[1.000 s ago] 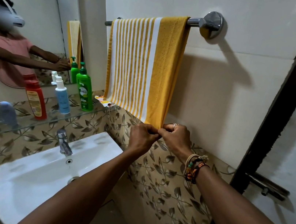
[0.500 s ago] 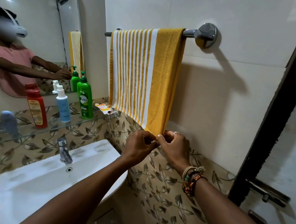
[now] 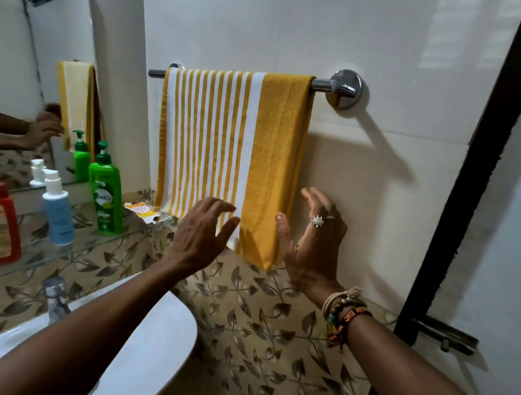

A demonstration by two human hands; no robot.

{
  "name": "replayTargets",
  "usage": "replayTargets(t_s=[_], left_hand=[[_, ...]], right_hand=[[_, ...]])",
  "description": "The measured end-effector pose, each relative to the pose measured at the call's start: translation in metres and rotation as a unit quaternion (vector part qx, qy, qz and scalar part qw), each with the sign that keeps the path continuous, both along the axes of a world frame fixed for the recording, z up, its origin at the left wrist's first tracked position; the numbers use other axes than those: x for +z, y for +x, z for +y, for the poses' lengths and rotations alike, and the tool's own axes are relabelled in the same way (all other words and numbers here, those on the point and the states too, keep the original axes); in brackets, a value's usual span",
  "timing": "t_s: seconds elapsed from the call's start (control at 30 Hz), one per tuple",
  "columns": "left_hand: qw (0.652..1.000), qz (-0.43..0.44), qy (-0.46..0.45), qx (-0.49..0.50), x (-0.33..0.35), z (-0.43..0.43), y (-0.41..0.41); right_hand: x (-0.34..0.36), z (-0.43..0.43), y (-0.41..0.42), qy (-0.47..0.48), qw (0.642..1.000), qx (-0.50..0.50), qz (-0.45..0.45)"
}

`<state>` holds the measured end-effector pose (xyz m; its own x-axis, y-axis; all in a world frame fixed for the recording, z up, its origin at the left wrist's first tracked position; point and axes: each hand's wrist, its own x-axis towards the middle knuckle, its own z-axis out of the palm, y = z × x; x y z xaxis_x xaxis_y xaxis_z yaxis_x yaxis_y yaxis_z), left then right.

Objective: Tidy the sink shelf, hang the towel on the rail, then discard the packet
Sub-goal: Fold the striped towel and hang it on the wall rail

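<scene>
On the rail (image 3: 323,84) hangs one striped towel (image 3: 231,159); the left hand (image 3: 203,232) and right hand (image 3: 312,239) flank its lower edge, both spread wide, gripping nothing. The glass shelf (image 3: 41,252) carries three bottles and one packet (image 3: 144,211).

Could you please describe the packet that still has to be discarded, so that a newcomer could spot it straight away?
Find the glass shelf above the sink. At its right end, below the hanging towel, lies the packet. Unlike the upright bottles beside it, it is flat, crumpled, orange and white.
</scene>
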<state>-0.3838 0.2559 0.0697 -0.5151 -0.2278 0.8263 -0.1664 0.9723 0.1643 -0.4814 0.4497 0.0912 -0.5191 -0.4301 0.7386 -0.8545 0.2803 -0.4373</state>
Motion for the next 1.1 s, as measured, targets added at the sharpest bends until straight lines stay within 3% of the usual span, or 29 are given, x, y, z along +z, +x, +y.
replayTargets(t_s=[0.03,0.17,0.37,0.63,0.77,0.9,1.0,1.1], left_hand=[[1.0,0.016,0.02,-0.004,0.007,-0.009,-0.002],[0.996,0.053,0.052,-0.044,0.034,-0.04,-0.007],[0.992,0.074,-0.005,-0.1,0.072,-0.085,-0.015],[0.984,0.132,0.024,-0.113,0.126,-0.145,-0.02],[0.974,0.164,0.132,-0.081,0.149,-0.175,-0.021],[0.934,0.154,0.313,-0.074,0.161,-0.2,-0.025],[0.893,0.111,0.418,-0.124,0.165,-0.215,-0.029],[0.865,0.087,0.451,-0.203,0.166,-0.226,-0.036]], right_hand=[[0.007,-0.004,0.003,0.025,1.0,0.003,-0.014],[0.036,-0.037,0.013,-0.105,0.988,-0.078,0.088],[0.067,-0.072,0.024,-0.121,0.972,-0.15,0.134],[0.101,-0.089,0.033,-0.139,0.949,-0.25,0.132],[0.118,-0.096,0.036,-0.202,0.937,-0.273,0.076],[0.135,-0.107,0.034,-0.284,0.92,-0.269,-0.04],[0.145,-0.109,0.023,-0.31,0.911,-0.243,-0.124],[0.147,-0.11,0.01,-0.323,0.912,-0.213,-0.14]])
